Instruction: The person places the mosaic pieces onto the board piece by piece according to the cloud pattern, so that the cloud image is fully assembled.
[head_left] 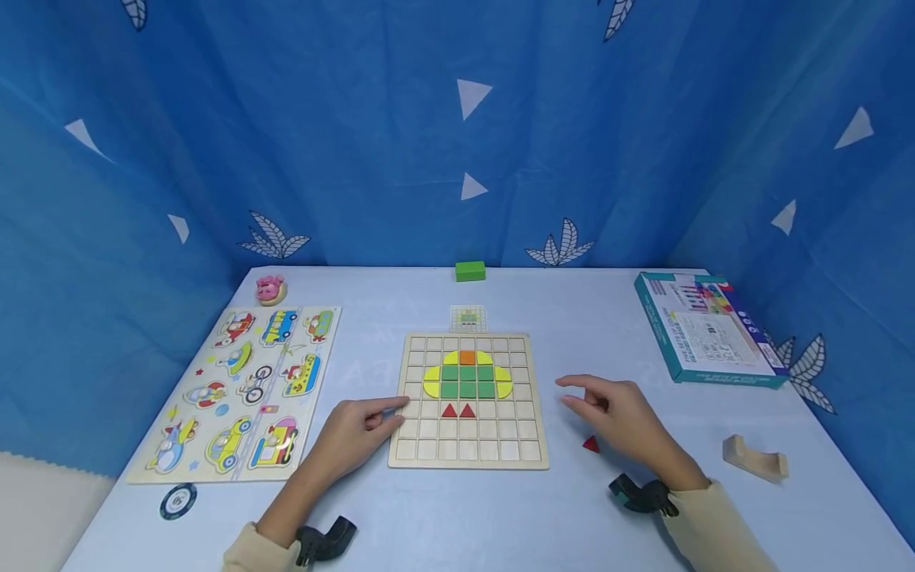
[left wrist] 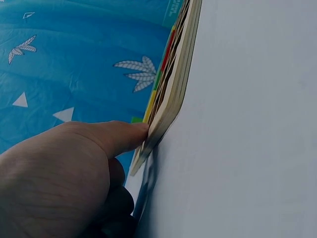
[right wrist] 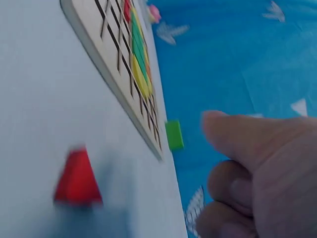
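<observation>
A wooden grid board [head_left: 426, 450] lies in the middle of the table, with green squares [head_left: 468, 389], yellow rounded pieces [head_left: 504, 388], one orange square [head_left: 467, 357] and two red triangles [head_left: 467, 411] in its cells. At the board's left edge, my left hand [head_left: 353, 433] touches the rim with index finger and thumb. My right hand [head_left: 625, 417] hovers right of the board, thumb and index finger apart with nothing between them. Below it on the table lies a loose red triangular piece [head_left: 590, 444], blurred in the right wrist view. A small pattern card [head_left: 468, 318] sits behind the board.
To the left lies a vehicle puzzle board [head_left: 214, 425], with a pink toy [head_left: 271, 290] behind and a round token [head_left: 178, 501] in front. A green block [head_left: 470, 272] is at the back. Rightward are a flat box [head_left: 715, 338] and a curved wooden holder [head_left: 755, 459].
</observation>
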Demonstrator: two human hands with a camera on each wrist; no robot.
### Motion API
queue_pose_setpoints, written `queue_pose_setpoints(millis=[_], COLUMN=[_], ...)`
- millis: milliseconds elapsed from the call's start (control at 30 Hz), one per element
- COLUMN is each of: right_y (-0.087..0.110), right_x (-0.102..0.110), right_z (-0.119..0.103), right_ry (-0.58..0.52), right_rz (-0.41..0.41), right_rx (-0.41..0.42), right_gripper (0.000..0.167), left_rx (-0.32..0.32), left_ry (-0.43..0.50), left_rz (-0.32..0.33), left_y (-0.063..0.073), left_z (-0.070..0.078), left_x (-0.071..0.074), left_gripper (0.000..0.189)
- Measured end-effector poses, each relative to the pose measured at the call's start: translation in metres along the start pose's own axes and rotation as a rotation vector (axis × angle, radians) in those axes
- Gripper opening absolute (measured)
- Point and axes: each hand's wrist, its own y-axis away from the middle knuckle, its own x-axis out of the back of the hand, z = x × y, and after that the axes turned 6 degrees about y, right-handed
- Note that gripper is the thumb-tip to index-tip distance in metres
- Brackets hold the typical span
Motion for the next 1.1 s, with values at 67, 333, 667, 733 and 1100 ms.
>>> queue_pose_setpoints(millis=[67,333,667,733,1100], right_y=[0.009,0.034,0.039,0.04,0.042], right_x=[0.008,0.02,0.015,0.015,0.02], right_z=[0.01,0.035,0.037,0.036,0.032], right_ry=[0.006,-0.034,-0.022,-0.017,-0.059], right_rz=[-0.018,-0.156,-0.216,-0.219,-0.273], right_rx=[-0.043,-0.154,-0.181,-0.177,-0.131], right_gripper=[0.027,0.026,0.028,0.028,0.03], left_rx=[-0.003,0.002,-0.024,-0.025,-0.024], left_ry=[0.001,-0.009,0.002,0.005,-0.004], left_rz=[0.0,0.0,0.004,0.005,0.007], left_y=[0.0,0.0,0.001,0.001,0.0], left_z=[0.0,-0.002,-0.003,-0.003,-0.003], left_x=[0.0,0.001,0.0,0.0,0.0], left_gripper=[0.027,0.027,0.026,0.026,0.027])
